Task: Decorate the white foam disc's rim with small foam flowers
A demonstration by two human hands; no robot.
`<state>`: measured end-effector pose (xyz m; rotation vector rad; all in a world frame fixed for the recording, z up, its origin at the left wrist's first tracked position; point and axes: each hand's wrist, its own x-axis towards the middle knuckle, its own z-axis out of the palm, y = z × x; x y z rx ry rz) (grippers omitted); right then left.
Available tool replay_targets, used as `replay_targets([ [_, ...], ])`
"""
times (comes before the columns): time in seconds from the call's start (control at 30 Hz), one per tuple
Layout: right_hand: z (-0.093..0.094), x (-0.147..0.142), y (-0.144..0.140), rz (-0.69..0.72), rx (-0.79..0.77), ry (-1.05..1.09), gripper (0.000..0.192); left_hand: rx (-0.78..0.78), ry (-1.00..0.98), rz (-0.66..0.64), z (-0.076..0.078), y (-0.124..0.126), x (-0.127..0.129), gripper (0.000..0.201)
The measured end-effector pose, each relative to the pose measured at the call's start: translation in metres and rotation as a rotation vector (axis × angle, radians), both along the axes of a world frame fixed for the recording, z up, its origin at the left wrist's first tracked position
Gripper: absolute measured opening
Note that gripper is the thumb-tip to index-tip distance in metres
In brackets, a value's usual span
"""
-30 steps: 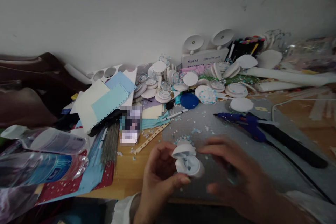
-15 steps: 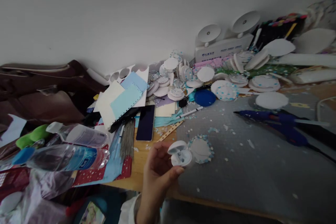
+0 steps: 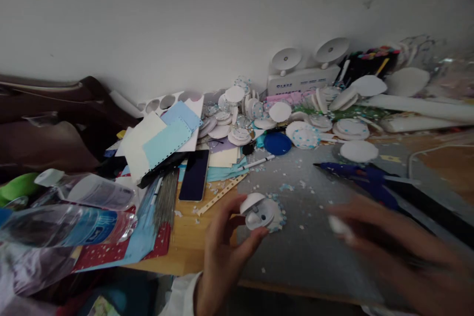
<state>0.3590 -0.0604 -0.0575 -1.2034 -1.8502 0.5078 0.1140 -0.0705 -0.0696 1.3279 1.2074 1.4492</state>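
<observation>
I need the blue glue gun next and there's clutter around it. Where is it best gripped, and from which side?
Probably by the blue glue gun's thick handle at mid-body, not the thin nozzle pointing left. Come from above and the near side: it lies flat on the grey mat, with a white disc behind it.

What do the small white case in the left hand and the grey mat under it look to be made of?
Small white case: likely hard plastic, smooth and slightly glossy, with a hinged lid standing open and moulded hollows inside. Grey mat: looks like a matte rubbery or vinyl sheet, flat and without shine; blur leaves it open. The left hand pinches the case.
</observation>
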Motion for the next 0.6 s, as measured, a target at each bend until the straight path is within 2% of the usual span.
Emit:
replay_targets([
  [0.07,0.015,-0.021,0.004,0.189,0.014,-0.008,0.024,0.035,0.078,0.000,0.001,-0.001,0.007,0.048],
  [0.13,0.021,-0.042,0.010,0.288,0.059,0.050,0.028,0.070,0.138,-0.012,0.003,-0.003,0.013,0.050],
  [0.27,0.018,-0.060,0.015,0.274,0.114,0.112,0.030,0.102,0.247,-0.016,0.005,-0.008,0.017,0.051],
  [0.43,0.013,-0.055,0.013,0.251,0.181,0.091,0.022,0.095,0.316,-0.035,0.001,-0.008,0.015,0.049],
  [0.6,0.010,-0.053,0.015,0.208,0.217,0.002,0.017,0.072,0.299,-0.070,-0.001,-0.010,0.014,0.051],
])
